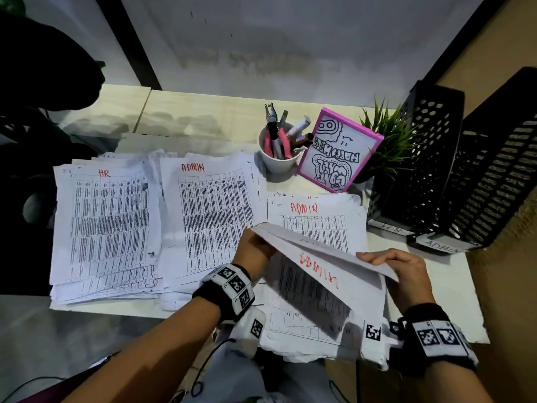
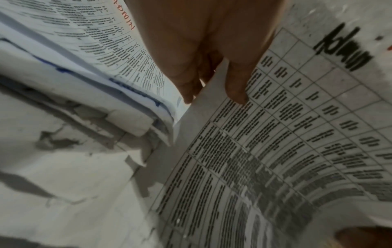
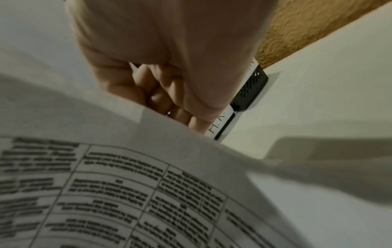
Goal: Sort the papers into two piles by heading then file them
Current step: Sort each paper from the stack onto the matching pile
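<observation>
An HR pile (image 1: 107, 228) lies at the left of the desk and an ADMIN pile (image 1: 215, 216) beside it. At the right sits a third stack (image 1: 316, 222) with an ADMIN sheet on top. Over its near part I hold a few lifted sheets (image 1: 313, 274), raised and tilted, with a red ADMIN heading showing upside down. My left hand (image 1: 252, 251) pinches their left corner, thumb and fingers (image 2: 235, 90) on either side of the paper edge (image 2: 275, 134). My right hand (image 1: 406, 274) grips their right edge, fingers (image 3: 169, 100) curled under the sheet (image 3: 127, 184).
Two black perforated file holders stand at the right, one labelled HR (image 1: 392, 228) and the other labelled ADMIN (image 1: 441, 245). A white cup of pens (image 1: 279, 152), a pink-framed drawing (image 1: 337, 149) and a small green plant (image 1: 389, 141) stand behind the stacks. The desk's right edge meets an orange wall.
</observation>
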The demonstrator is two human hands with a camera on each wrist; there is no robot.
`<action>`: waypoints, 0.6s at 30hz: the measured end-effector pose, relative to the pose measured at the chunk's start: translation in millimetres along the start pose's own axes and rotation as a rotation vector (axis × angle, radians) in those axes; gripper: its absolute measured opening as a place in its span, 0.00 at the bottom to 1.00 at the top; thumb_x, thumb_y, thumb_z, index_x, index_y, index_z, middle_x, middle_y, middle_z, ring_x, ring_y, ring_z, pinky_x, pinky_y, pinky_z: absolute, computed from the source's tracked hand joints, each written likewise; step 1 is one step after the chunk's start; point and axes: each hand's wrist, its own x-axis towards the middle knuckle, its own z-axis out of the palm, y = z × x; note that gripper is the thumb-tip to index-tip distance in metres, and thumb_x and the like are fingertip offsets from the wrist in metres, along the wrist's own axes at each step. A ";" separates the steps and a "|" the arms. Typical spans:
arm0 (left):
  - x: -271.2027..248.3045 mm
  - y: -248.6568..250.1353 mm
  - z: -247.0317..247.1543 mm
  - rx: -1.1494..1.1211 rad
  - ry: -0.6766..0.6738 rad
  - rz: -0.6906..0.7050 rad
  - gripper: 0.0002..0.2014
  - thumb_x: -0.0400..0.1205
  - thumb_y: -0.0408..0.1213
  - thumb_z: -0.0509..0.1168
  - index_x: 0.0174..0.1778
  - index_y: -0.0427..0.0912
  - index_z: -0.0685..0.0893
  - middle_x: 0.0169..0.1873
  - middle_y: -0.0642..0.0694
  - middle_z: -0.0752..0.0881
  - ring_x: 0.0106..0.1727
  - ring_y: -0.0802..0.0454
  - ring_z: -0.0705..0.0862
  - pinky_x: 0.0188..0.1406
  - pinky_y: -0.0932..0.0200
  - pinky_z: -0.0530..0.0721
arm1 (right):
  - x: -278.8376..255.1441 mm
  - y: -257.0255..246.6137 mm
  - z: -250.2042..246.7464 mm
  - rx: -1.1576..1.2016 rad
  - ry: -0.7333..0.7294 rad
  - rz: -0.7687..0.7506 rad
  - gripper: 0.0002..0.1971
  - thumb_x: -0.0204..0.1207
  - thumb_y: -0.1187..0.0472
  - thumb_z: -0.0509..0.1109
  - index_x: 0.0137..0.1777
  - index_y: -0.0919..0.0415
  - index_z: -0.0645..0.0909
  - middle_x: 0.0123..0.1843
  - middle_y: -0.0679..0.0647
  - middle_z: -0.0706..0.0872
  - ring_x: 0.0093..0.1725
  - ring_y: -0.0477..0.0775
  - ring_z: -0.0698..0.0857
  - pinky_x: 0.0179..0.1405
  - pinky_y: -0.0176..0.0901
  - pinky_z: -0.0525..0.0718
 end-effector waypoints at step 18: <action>48.0 24.7 -143.3 0.162 0.629 0.214 0.05 0.75 0.32 0.73 0.44 0.39 0.84 0.45 0.47 0.85 0.51 0.51 0.82 0.52 0.62 0.77 | 74.2 35.9 32.6 -0.868 0.400 0.241 0.23 0.59 0.58 0.85 0.44 0.66 0.76 0.45 0.64 0.83 0.44 0.61 0.80 0.39 0.46 0.74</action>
